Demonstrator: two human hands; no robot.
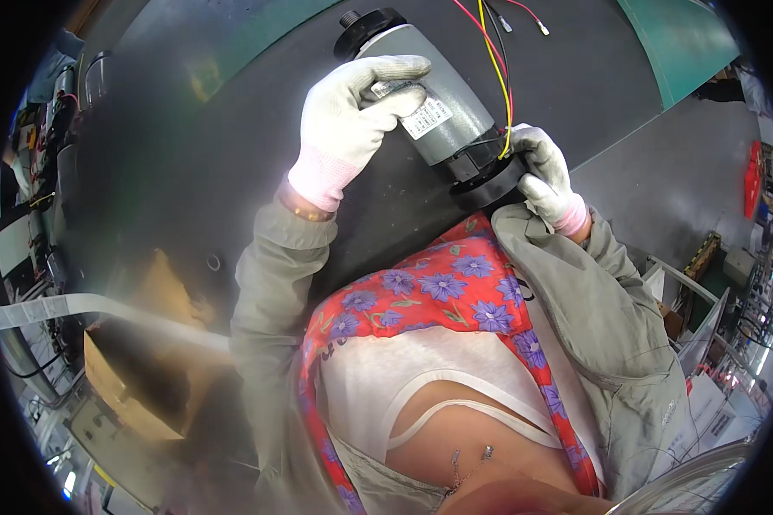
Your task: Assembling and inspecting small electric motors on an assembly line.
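Note:
A grey cylindrical electric motor (455, 99) with black ends lies slanted on the dark work surface. A white printed label (427, 118) sits on its side. My left hand (352, 107), in a white glove with a pink cuff, rests against the motor, index finger and thumb stretched apart over the label; its other fingers are largely hidden. In a matching glove, dirtied at the fingers, my right hand (543, 176) grips the motor's near black end (489, 184). Yellow, red and black wires (500, 64) come out beside that end and run away from me.
The dark work surface (593, 77) extends around the motor, with green areas (683, 43) at the far side. An open cardboard box (133, 386) stands at lower left, near a pale curved strip (112, 306). Shelving and equipment line both sides; a red object (753, 180) is at far right.

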